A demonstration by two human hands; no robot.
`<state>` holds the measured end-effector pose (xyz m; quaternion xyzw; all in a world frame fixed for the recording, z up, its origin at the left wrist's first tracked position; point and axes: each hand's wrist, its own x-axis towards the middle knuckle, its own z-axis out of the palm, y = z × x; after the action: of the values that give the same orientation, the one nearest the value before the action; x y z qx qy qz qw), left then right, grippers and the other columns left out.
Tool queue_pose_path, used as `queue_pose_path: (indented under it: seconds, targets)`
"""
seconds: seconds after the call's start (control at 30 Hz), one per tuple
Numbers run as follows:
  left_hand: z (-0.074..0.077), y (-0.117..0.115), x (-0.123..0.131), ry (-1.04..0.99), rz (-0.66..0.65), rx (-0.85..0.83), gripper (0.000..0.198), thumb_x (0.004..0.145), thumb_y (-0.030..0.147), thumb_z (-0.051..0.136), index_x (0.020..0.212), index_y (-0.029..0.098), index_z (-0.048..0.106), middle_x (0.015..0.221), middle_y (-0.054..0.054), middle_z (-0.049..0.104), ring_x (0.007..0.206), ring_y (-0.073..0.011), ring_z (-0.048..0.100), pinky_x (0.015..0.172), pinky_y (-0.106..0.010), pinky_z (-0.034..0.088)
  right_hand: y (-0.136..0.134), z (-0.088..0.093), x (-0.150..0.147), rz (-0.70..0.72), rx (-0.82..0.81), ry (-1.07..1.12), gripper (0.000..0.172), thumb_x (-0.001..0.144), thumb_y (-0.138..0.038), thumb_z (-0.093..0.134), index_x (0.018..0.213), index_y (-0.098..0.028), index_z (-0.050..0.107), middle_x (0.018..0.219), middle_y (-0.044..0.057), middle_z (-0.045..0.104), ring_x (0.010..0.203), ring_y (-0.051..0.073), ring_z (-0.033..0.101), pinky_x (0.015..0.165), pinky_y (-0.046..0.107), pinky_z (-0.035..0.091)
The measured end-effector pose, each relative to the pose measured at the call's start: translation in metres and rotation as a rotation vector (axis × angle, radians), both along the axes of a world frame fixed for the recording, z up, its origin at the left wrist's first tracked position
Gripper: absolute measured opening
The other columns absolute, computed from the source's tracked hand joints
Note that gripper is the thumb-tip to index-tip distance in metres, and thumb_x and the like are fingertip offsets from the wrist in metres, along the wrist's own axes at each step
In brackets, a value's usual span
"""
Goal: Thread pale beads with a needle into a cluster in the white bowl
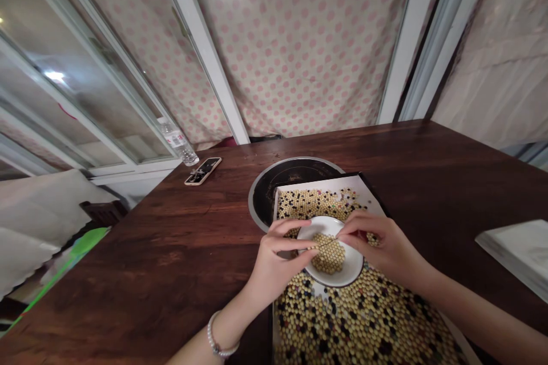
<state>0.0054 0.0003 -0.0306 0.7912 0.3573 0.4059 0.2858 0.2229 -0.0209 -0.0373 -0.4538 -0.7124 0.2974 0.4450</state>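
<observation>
A white bowl (pixel 351 271) with pale yellow beads in it rests on a tray (pixel 372 197) spread with yellow, black and a few coloured beads. Over the bowl, a thin dark needle or wire (pixel 329 242) runs between my two hands. My left hand (pixel 285 251), with a beaded bracelet at the wrist, pinches the left end, where pale beads show at the fingertips. On the right, my right hand (pixel 377 236) has its thumb and finger closed on the other end.
A round dark plate with a silver rim (pixel 261 182) lies partly under the tray on the wooden table (pixel 192 245). A phone (pixel 203 171) and a plastic bottle (pixel 182 145) are at the back left. A white object (pixel 514 251) lies at the right.
</observation>
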Motion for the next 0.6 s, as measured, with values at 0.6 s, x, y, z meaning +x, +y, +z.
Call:
queue_pose_path:
  seconds: [0.6]
  targets:
    - [-0.0008,0.0,-0.0009,-0.002,0.014,-0.002,0.019,0.071,0.018,0.07,0.082,0.034,0.072,0.105,-0.001,0.067,0.097,-0.0231,0.059,0.085,-0.048,0.046,0.0002,-0.0001,-0.0012,0.003,0.008,-0.023,0.015,0.082,-0.023,0.055,0.071,-0.02,0.066,0.069,0.003,0.061,0.065,0.014,0.053,0.058,0.029,0.041]
